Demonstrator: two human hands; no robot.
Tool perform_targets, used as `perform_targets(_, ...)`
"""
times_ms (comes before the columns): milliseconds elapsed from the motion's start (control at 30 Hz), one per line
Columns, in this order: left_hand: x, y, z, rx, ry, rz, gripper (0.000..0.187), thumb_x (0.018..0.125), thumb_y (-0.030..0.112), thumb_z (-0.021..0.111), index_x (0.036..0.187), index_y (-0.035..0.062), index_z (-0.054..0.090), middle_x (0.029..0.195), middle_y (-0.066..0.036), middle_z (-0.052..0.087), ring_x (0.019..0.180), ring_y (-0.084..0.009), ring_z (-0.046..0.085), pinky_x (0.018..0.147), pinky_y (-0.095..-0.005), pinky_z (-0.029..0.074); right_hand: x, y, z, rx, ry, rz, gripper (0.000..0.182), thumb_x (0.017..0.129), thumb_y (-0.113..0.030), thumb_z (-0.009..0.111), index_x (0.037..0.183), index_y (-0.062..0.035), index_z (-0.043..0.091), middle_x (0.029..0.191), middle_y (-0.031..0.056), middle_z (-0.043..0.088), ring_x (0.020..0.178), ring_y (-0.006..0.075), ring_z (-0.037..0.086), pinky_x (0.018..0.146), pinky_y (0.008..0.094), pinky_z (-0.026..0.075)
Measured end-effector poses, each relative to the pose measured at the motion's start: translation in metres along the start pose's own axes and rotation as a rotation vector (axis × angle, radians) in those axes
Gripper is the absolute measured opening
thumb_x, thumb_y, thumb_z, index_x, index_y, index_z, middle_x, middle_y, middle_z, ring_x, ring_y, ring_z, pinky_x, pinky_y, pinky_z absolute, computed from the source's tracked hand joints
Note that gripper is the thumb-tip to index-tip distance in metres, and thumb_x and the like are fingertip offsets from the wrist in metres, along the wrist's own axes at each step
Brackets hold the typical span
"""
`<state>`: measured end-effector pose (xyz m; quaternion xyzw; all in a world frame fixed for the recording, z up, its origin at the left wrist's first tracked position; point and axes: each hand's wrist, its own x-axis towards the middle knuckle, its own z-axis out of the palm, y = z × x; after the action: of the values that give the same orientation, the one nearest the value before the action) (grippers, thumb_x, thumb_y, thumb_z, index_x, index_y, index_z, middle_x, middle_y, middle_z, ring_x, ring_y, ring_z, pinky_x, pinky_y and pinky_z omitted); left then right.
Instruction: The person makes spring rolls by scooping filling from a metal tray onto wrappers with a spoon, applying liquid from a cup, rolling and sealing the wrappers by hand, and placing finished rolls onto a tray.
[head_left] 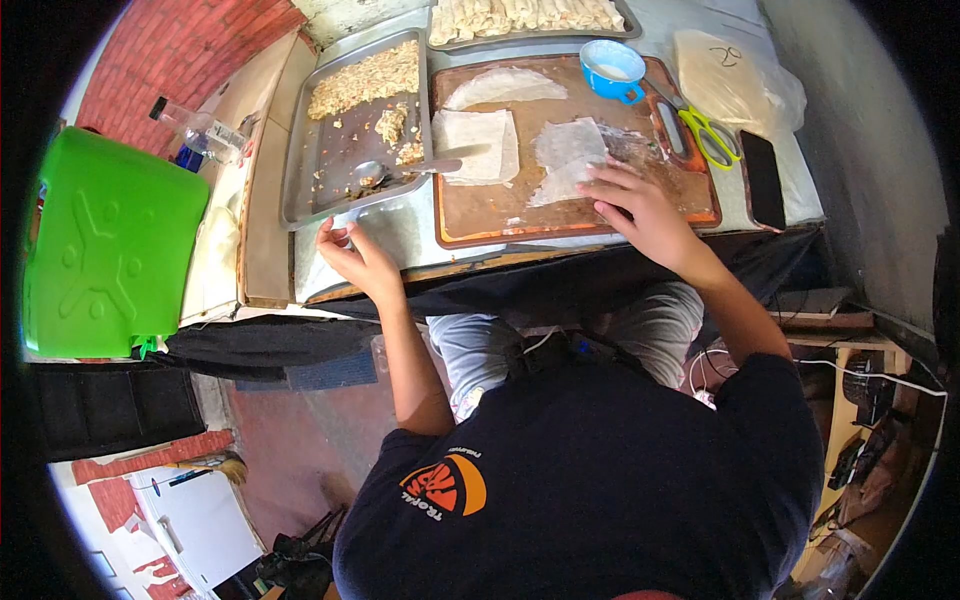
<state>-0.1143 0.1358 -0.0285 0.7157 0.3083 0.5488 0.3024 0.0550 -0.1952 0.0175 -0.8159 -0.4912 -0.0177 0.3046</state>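
On the brown cutting board (480, 215) lies a thin, translucent wrapper sheet (568, 150), uneven in outline. The fingers of my right hand (645, 212) are stretched out over its near right edge, and they seem to touch it. To its left is a squarish stack of wrappers (475, 145), and behind that a half-round piece of wrapper (505, 88). My left hand (358, 258) hovers by the near edge of the metal tray (345, 205), loosely curled, with no object visible in it. Inside that tray are chopped filling (370, 78) and a spoon (370, 175), whose handle reaches over the board.
A blue cup (612, 70) of white contents stands on the board's far right. Green-handled scissors (710, 138), a phone (764, 180) and a plastic bag (735, 85) lie rightward. Rolled pieces (525, 15) fill a back tray. A green container (115, 245) and bottle (205, 132) are left.
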Motion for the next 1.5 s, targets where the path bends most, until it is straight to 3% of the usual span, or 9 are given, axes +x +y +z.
perform_targets(267,0.000,0.005,0.000,-0.030,0.018,-0.019,0.031,0.093,0.013,0.054,0.120,-0.0014,0.050,0.095,-0.010,0.047,0.090,-0.0220,0.044,0.084,-0.0359,0.037,0.008,0.012,0.010,-0.029,0.168,-0.078,0.017,0.087,-0.014,0.065,0.102,-0.0048,0.063,0.113,0.0144,0.062,0.114,0.0359,0.055,0.099,0.0442,0.042)
perform_targets(367,-0.001,0.003,0.000,-0.026,0.019,-0.034,0.031,0.092,0.013,0.055,0.119,-0.0005,0.051,0.096,-0.011,0.048,0.090,-0.0226,0.045,0.083,-0.0358,0.037,0.031,-0.010,-0.005,0.091,0.269,0.076,0.018,0.086,-0.014,0.067,0.101,-0.0056,0.061,0.105,0.0138,0.060,0.105,0.0353,0.057,0.092,0.0431,0.043)
perform_targets(500,0.002,-0.001,0.001,0.042,-0.004,0.039,0.031,0.091,0.013,0.056,0.117,-0.0019,0.052,0.099,-0.014,0.050,0.090,-0.0254,0.045,0.085,-0.0384,0.037,0.096,-0.036,0.005,0.027,0.370,-0.187,0.018,0.086,-0.016,0.067,0.101,-0.0064,0.063,0.101,0.0125,0.058,0.097,0.0326,0.057,0.085,0.0402,0.045)
perform_targets(567,0.002,0.009,0.000,0.087,-0.039,0.080,0.032,0.091,0.015,0.058,0.116,-0.0030,0.052,0.105,-0.018,0.051,0.097,-0.0311,0.049,0.090,-0.0429,0.038,0.136,-0.053,0.036,0.283,0.130,-0.280,0.016,0.087,-0.018,0.067,0.097,-0.0057,0.066,0.102,0.0120,0.058,0.097,0.0311,0.057,0.082,0.0396,0.046)
perform_targets(833,0.005,0.016,0.001,0.169,-0.096,0.129,0.042,0.086,0.017,0.067,0.123,0.0020,0.053,0.119,-0.020,0.048,0.114,-0.0383,0.046,0.100,-0.0469,0.036,0.218,-0.097,0.103,-0.229,-0.238,-0.272,0.021,0.086,-0.022,0.067,0.091,-0.0020,0.068,0.100,0.0205,0.055,0.100,0.0360,0.057,0.087,0.0443,0.046)
perform_targets(1000,0.005,0.019,0.000,0.206,-0.109,0.098,0.048,0.084,0.020,0.071,0.127,0.0072,0.054,0.124,-0.019,0.047,0.118,-0.0375,0.044,0.102,-0.0483,0.035,0.210,-0.107,0.057,-0.530,-0.060,-0.231,0.011,0.087,-0.011,0.059,0.089,-0.0075,0.069,0.077,0.0102,0.064,0.072,0.0327,0.067,0.064,0.0457,0.052)
perform_targets(1100,0.005,0.022,-0.001,0.242,-0.119,0.089,0.050,0.083,0.022,0.072,0.127,0.0079,0.054,0.126,-0.019,0.046,0.120,-0.0379,0.043,0.102,-0.0486,0.034,0.198,-0.102,0.055,-0.736,-0.066,-0.313,0.013,0.081,-0.009,0.060,0.089,-0.0084,0.069,0.080,0.0105,0.065,0.073,0.0285,0.068,0.061,0.0418,0.053)
perform_targets(1200,0.006,0.023,-0.002,0.300,-0.134,0.096,0.051,0.083,0.024,0.072,0.129,0.0089,0.055,0.129,-0.019,0.046,0.122,-0.0381,0.041,0.103,-0.0487,0.033,0.188,-0.096,0.064,-0.746,-0.007,-0.453,0.006,0.070,-0.006,0.064,0.072,-0.0044,0.069,0.074,0.0129,0.066,0.069,0.0268,0.069,0.055,0.0379,0.054)
perform_targets(1500,0.005,0.023,0.000,0.371,-0.153,0.106,0.053,0.084,0.029,0.071,0.132,0.0101,0.055,0.134,-0.018,0.044,0.126,-0.0387,0.037,0.105,-0.0494,0.031,0.217,-0.097,0.055,-0.697,0.072,-0.582,0.006,0.070,-0.006,0.062,0.069,-0.0044,0.068,0.073,0.0127,0.068,0.068,0.0268,0.070,0.057,0.0361,0.055)
